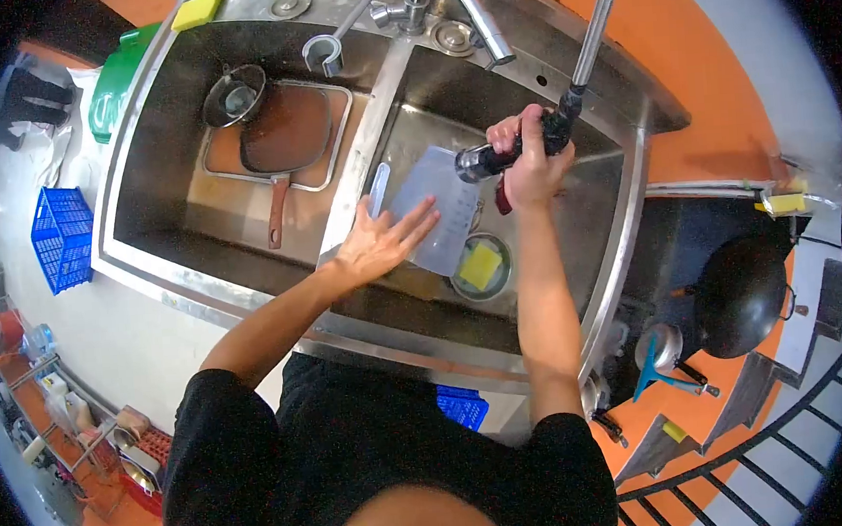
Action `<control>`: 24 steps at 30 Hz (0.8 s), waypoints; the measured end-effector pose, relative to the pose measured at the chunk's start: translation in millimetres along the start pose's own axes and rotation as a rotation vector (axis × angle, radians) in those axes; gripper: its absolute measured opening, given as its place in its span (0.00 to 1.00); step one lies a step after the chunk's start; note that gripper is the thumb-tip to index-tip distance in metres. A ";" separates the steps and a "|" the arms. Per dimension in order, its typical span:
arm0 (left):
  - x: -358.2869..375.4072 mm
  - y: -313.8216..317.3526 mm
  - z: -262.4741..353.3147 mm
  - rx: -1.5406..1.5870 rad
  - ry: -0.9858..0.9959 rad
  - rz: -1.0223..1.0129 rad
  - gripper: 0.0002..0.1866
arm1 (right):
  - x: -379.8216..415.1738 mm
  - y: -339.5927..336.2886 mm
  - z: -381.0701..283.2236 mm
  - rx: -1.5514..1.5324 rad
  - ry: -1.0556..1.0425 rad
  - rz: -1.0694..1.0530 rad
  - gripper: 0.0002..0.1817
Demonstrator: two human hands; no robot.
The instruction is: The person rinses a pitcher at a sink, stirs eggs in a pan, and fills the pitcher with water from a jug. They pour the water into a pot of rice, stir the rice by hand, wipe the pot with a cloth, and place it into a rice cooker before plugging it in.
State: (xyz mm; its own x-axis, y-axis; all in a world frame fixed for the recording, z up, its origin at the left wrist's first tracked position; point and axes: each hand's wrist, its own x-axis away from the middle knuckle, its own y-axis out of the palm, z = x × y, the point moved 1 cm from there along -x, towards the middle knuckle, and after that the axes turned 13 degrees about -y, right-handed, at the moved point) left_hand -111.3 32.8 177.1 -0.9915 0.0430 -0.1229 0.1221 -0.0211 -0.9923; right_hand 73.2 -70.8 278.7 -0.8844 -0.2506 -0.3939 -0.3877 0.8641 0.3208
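My right hand (pixel 537 164) is wrapped around a black spray nozzle (pixel 478 163) on a metal hose, its head pointing left over the right basin. A dark red part shows just below that grip. Under the spray head lies a translucent plastic container (pixel 445 211), tilted in the basin. My left hand (pixel 381 241) is open, its fingers spread across the container's left edge. Beside the thumb stands a pale blue-white strip (pixel 379 188) like a handle. Below the container, a round bowl (pixel 509 275) holds a yellow sponge (pixel 480 265).
In the left basin, a brown square pan (pixel 285 127) and a dark round pot (pixel 225 99) rest on a tray (pixel 339 109). A faucet (pixel 479 23) reaches over from the back ledge. Another yellow sponge (pixel 196 12) sits at the corner. A wok (pixel 743 296) stands at right.
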 end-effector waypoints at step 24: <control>-37.6 78.9 23.9 1.699 -1.333 -0.509 0.19 | 22.2 4.2 -15.0 -0.220 -0.033 -0.020 0.18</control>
State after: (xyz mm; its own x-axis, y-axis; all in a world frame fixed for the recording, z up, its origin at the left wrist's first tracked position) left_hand -65.5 5.7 103.8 -0.4553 -0.1628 0.8753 0.5093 -0.8540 0.1061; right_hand 48.0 -79.2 284.2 -0.8682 -0.2489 -0.4292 -0.4556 0.7424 0.4912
